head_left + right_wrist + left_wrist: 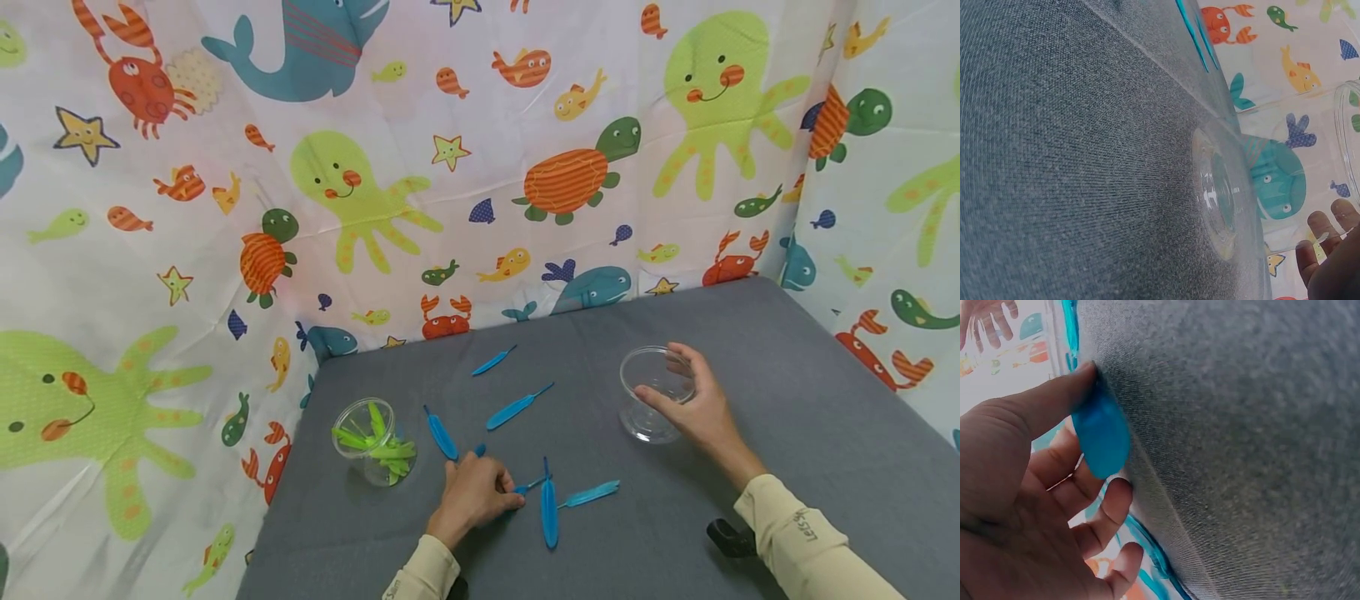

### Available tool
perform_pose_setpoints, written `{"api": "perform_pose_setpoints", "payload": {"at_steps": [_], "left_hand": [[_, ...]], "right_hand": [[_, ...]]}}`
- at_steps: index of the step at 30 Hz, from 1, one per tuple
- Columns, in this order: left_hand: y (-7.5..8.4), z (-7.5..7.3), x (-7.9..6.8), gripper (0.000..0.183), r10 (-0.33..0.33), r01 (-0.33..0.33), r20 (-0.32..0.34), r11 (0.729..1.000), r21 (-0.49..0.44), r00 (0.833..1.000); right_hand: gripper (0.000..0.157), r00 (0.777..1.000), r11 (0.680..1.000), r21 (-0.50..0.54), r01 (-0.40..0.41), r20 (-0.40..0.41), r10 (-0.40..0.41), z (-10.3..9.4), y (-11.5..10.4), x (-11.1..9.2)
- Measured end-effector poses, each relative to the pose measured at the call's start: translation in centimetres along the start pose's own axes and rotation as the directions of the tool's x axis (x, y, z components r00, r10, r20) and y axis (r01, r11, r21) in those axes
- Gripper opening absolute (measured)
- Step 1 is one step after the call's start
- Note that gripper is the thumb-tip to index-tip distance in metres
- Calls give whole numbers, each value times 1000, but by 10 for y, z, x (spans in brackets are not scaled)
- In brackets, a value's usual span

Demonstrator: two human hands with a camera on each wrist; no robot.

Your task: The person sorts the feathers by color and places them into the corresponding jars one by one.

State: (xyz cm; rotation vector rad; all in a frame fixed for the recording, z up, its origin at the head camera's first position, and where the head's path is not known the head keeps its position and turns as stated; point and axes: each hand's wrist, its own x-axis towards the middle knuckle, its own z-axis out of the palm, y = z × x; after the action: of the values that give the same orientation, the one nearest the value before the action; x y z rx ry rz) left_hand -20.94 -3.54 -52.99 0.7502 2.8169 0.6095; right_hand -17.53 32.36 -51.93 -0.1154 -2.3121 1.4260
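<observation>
Thumb and fingers of my left hand (474,493) pinch a blue feather (1102,434) low over the grey tabletop; the head view mostly hides it behind the hand. Beside those fingertips lie an upright-pointing blue feather (550,508) and a paler slanted one (591,494). My right hand (693,402) holds a clear plastic cup (649,423) with a round foot, thumb on the near side and fingers curled round the far side. The cup stands upright on the table, and nothing shows inside it. In the right wrist view, fingertips (1329,234) show at the cup's wall.
At the left stands another clear cup (352,450) with several green feathers (386,446) in it. More blue feathers (441,435) lie between the cups, one (495,362) farther back. A sea-animal-print curtain (480,117) borders the grey table (810,400).
</observation>
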Motion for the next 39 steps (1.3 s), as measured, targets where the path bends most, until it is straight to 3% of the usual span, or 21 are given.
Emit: {"api": "perform_pose_setpoints", "payload": {"at_steps": [8, 13, 17, 25, 31, 39], "left_hand": [[-1, 2, 3, 23, 19, -26, -97, 998, -66, 995], [2, -3, 6, 17, 84, -110, -212, 987, -114, 974], [6, -7, 10, 14, 100, -152, -266, 971, -183, 959], [17, -17, 19, 14, 52, -171, -281, 893, -417, 958], [28, -21, 27, 9, 8, -148, -282, 865, -480, 959], [45, -25, 40, 8, -12, -142, -262, 814, -563, 965]], "right_hand": [[89, 1000, 1000, 5, 7, -4, -7, 0, 1, 0], [90, 1000, 1000, 6, -5, 4, 5, -2, 1, 0], [91, 1000, 1000, 5, -17, 22, 16, -4, 2, 0], [96, 998, 999, -27, 40, 50, -39, -7, 5, 2], [104, 995, 996, -62, 69, 82, -64, -8, 7, -1], [109, 991, 996, -28, 89, 103, -85, -9, 13, -3]]}}
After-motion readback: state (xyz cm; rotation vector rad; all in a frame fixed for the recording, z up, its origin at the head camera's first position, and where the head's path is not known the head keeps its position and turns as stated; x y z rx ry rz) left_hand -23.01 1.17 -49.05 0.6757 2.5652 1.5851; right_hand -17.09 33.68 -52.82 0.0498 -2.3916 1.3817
